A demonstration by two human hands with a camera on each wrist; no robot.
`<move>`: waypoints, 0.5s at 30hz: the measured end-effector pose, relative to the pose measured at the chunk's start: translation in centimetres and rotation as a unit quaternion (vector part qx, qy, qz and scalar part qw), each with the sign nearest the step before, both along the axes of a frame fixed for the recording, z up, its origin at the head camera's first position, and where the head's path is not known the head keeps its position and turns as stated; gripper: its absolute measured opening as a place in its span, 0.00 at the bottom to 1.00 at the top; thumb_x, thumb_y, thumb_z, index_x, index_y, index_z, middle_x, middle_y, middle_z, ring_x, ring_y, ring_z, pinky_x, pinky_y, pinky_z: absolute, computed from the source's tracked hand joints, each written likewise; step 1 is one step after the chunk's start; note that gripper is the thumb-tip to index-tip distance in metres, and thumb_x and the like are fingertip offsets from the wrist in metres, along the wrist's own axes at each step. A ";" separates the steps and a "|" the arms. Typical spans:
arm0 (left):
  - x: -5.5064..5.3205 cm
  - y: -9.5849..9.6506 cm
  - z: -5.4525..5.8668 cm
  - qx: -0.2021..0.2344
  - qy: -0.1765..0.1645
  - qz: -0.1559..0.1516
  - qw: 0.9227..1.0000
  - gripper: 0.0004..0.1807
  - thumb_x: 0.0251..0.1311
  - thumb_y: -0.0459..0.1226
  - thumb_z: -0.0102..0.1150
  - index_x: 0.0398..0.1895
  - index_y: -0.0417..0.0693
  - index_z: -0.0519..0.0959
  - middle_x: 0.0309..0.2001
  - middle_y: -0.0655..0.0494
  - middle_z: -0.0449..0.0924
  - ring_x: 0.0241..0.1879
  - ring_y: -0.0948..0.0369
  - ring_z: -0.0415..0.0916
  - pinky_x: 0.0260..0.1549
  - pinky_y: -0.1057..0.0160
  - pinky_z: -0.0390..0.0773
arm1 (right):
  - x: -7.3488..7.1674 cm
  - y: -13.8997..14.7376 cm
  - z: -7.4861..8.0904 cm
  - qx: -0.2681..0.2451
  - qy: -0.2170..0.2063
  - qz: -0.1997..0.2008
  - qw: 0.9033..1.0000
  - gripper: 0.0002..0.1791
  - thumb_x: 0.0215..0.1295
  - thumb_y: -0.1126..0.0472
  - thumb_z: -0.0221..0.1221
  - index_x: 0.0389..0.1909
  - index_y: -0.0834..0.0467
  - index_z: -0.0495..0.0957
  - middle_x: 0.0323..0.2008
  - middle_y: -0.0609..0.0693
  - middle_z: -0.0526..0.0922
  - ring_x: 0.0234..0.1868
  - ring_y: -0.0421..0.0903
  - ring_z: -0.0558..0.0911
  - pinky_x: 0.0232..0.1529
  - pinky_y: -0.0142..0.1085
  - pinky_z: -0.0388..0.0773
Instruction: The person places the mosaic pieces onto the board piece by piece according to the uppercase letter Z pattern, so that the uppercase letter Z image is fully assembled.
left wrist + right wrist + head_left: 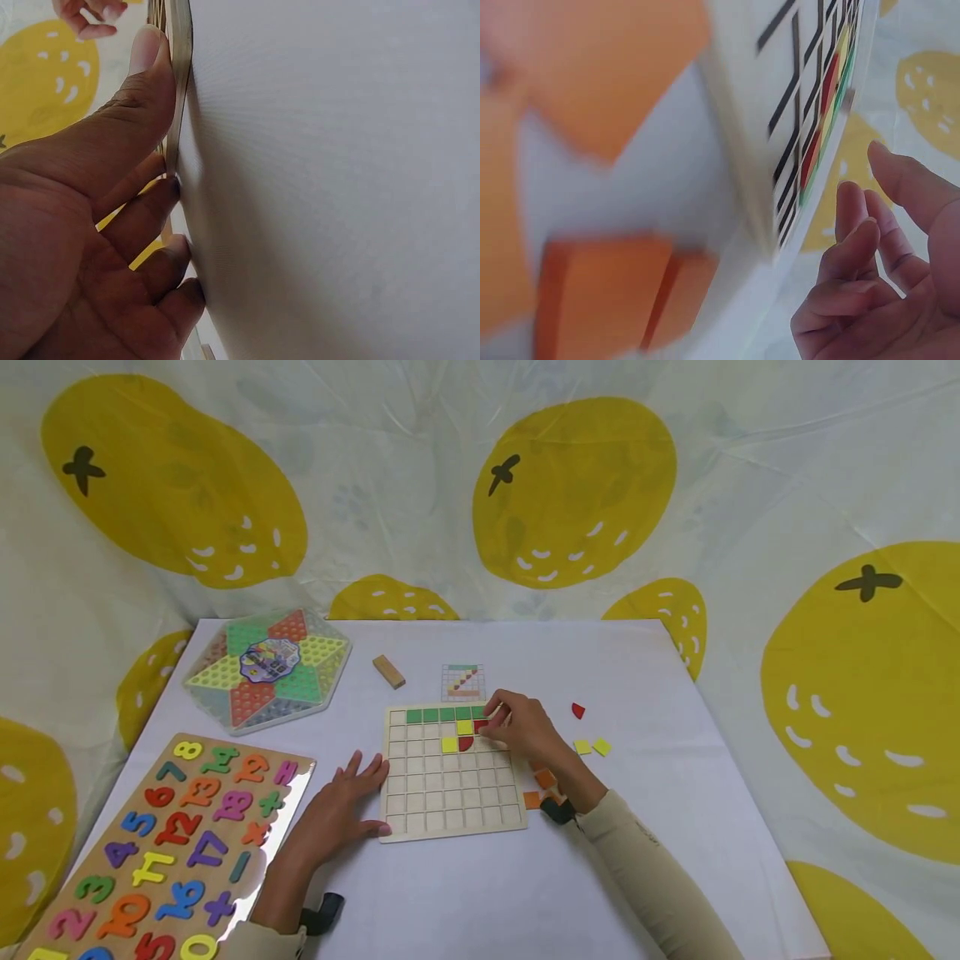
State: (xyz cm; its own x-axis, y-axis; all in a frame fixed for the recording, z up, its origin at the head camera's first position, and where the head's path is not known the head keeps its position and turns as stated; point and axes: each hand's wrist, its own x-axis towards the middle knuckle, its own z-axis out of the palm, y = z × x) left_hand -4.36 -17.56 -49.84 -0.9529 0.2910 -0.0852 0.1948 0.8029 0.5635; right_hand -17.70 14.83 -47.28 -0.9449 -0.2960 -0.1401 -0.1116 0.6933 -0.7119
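Observation:
A wooden grid board (453, 785) lies on the white table. Green square tiles (447, 715) run along its top row; below them are a yellow tile (465, 727) and a red piece (480, 727), then another yellow tile (449, 745) beside a red quarter-circle (466, 743). My left hand (341, 806) rests at the board's left edge, its thumb by the front corner and fingers spread. Over the upper right of the board, my right hand (521, 724) has its fingertips right at the red piece. In the right wrist view, nothing shows between that hand's thumb and loosely bent fingers (847, 247).
A printed pattern card (463, 682) lies behind the board, a small wooden block (388, 672) to its left. Orange tiles (532, 800), yellow tiles (583, 747) and a red quarter-circle (577, 711) lie on the right. A number board (247, 735) and star-patterned game box (270, 660) occupy the left.

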 end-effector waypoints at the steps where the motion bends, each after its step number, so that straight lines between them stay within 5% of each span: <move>1: 0.0 0.0 0.0 0.000 0.000 -0.001 1.000 0.56 0.45 0.45 0.86 0.79 0.43 0.68 0.80 0.45 0.64 0.83 0.35 0.50 0.76 0.29 0.61 | -0.1 0.4 0.0 0.002 0.000 -0.005 1.000 0.15 0.66 0.56 0.74 0.48 0.52 0.81 0.36 0.48 0.85 0.35 0.49 0.79 0.31 0.35 0.76; 15: 0.0 0.0 -0.1 -0.006 0.003 -0.005 1.000 0.56 0.45 0.45 0.86 0.79 0.42 0.68 0.80 0.44 0.64 0.83 0.35 0.50 0.76 0.29 0.61 | -1.2 6.7 -0.4 0.026 0.031 -0.051 0.998 0.16 0.65 0.56 0.74 0.51 0.52 0.82 0.38 0.51 0.86 0.33 0.50 0.78 0.32 0.38 0.77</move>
